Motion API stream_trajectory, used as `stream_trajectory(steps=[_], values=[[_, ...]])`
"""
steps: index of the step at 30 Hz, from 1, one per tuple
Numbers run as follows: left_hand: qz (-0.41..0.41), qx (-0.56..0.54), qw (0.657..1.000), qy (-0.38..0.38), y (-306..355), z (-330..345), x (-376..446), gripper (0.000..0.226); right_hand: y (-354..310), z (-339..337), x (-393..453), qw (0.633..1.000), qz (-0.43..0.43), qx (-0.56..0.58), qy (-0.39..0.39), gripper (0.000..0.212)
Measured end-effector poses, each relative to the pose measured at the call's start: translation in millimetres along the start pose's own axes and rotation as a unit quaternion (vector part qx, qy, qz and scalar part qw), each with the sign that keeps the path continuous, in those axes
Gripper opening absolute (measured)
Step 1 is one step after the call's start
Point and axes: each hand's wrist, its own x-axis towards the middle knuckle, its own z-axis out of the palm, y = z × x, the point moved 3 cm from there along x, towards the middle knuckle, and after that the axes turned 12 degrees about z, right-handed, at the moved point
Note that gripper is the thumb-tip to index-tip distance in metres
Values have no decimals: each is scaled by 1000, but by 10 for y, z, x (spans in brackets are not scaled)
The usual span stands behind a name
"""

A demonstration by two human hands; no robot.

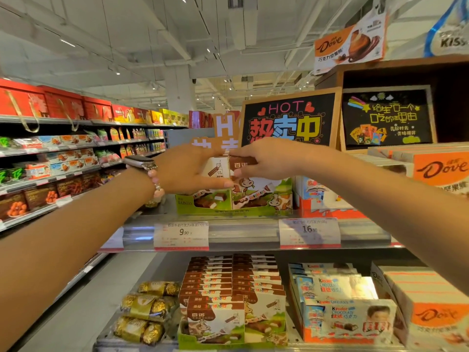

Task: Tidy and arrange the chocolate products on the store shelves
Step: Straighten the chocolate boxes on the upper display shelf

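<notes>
Both hands' fingers (pixel 229 184) pinch box (pixel 223 168)

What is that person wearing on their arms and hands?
Both arms are bare, with no sleeves in view. The left wrist wears a watch with a pale band and a dark face, and next to it a bracelet of round pinkish and pearly beads. The left hand and right hand wear no gloves, and no rings show.

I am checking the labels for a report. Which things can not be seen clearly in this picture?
Head view:
- Chocolate box: partly covered by left hand and right hand.
- Price tag: small print too blurred.
- Dove box: cut by the right edge.
</notes>
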Motion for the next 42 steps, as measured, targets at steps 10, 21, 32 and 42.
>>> stream_trajectory(steps=[10,21,32,42], values=[[30,-27,999,28,-59,-55,92,51,52,-36,67,999,7,33,15,46],[8,-155,988,8,-173,-10,168,52,85,-106,103,996,52,59,-52,71],[-294,-603,696,256,-653,221,-87,59,279,-183,-87,951,128,272,-73,82],[-311,-676,648,164,-438,250,-26,14,406,-77,-14,804,254,535,-50,60]])
